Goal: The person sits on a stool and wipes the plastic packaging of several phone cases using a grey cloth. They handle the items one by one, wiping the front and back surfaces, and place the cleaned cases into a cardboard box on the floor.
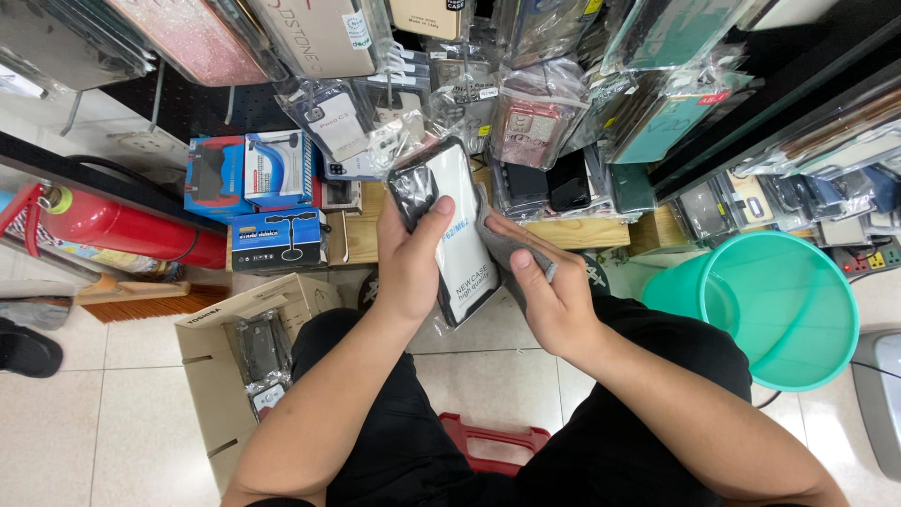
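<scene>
Left hand [410,268] closed around a packaged phone case [449,225], thumb laid across the front face, remaining fingers wrapped behind and hidden. Right hand [549,296] curled shut on a grey cloth [502,246], index finger extended along the cloth, cloth pressed against the right edge of the package. Packaged phone case: clear plastic sleeve, white card insert with dark print, black case visible at upper left, glossy with glare. Held roughly upright, tilted slightly, top end above the left thumb, lower end just below the left palm, between both hands. Grey cloth bunched, touching the package just right of the left thumb. Beyond the hands: hanging rows of bagged phone cases [526,122] on a display rack, near and above the grip. Right of the right hand: teal plastic bucket [798,319] on the tile floor. Left and below the left forearm: open cardboard box [235,376] with more bagged cases inside. Far left: red fire extinguisher [122,230].
</scene>
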